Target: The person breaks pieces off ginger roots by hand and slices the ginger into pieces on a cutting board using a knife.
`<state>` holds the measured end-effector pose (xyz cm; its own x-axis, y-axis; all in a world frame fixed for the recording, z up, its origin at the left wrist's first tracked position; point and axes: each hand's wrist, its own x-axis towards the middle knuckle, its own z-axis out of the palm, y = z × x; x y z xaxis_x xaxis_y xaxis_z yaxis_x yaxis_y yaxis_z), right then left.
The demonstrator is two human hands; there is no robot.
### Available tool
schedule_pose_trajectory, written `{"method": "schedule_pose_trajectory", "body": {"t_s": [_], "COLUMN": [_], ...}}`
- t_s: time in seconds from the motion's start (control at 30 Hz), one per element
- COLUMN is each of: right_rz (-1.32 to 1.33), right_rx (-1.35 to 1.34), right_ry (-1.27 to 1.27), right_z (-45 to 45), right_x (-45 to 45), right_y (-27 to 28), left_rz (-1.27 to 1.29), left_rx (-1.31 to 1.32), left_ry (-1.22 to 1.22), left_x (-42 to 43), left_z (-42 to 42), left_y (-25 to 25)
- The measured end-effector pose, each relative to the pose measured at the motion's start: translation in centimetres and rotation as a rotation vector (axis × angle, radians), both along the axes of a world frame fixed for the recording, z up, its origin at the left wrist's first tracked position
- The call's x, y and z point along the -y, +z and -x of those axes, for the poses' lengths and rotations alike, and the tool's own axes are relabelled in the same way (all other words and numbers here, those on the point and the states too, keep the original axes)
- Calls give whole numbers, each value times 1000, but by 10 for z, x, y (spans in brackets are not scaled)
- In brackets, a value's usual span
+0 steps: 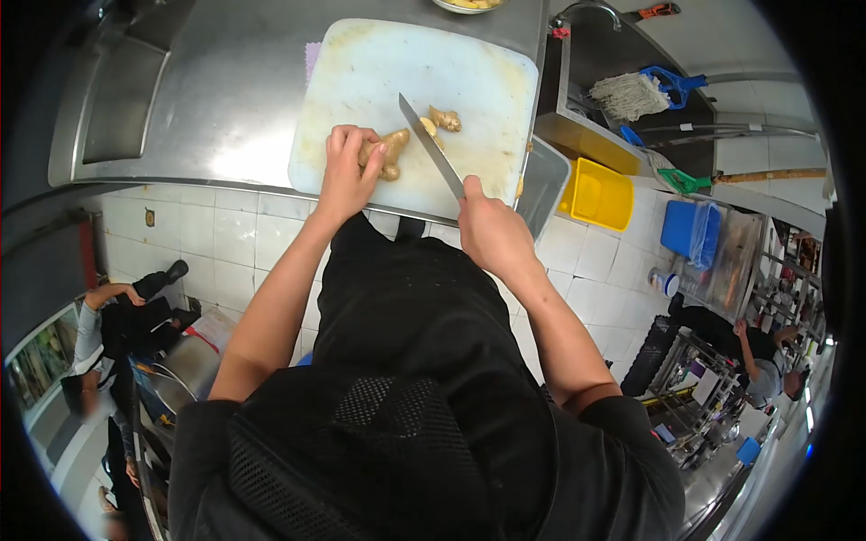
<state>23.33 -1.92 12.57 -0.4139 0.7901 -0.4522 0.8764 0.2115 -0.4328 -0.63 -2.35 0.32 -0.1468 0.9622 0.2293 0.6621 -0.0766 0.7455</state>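
Observation:
A white cutting board (361,72) lies on the steel counter. My left hand (347,171) holds a large piece of ginger root (394,149) against the board, fingers wrapped over its left end. In my right hand (492,225) is a knife (433,149), gripped near the board's front edge, its blade pointing up and to the left. The blade is to the right of the held ginger. Cut ginger slices (428,126) lie along the blade's right side, and a smaller ginger piece (446,118) rests just beyond them.
A bowl of yellowish pieces (467,4) stands at the counter's back. To the right are a grey bin (544,185), a yellow basket (603,196) and a sink (577,77) with a mop (630,96). Other people are at the far left (90,334) and far right (767,370).

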Motion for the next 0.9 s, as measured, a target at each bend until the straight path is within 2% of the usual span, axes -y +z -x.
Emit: {"method": "schedule_pose_trajectory", "body": {"t_s": [0.03, 0.13, 0.23, 0.47, 0.53, 0.67, 0.73, 0.77, 0.83, 0.9], "right_rz": [2, 7, 5, -22, -16, 16, 34, 48, 41, 30], "right_rx": [-2, -11, -17, -56, -70, -86, -90, -94, -111, -130], "right_ry": [-11, -31, -35, -55, -64, -85, -92, -89, -98, -102], "right_z": [0, 0, 0, 4, 6, 14, 18, 20, 23, 25], "right_x": [0, 4, 6, 11, 12, 15, 17, 18, 23, 26], "right_y": [0, -5, -9, -11, -9, -5, -3, -3, -8, -9], "left_rz": [-9, 120, 118, 185, -35, 55, -155, -150, -36, -60], "left_rx": [125, 160, 195, 158, 55, 151, -171, -168, 112, 84], "left_ry": [-2, 50, 25, 42, 23, -16, -76, -85, -4, 8], "left_x": [0, 0, -2, -2, -5, -6, -8, -6, -3, 0], "left_z": [-2, -3, -6, -3, -4, -1, 1, 0, -5, -8], "left_y": [3, 12, 22, 18, 14, 14, 10, 8, 6, 1]}}
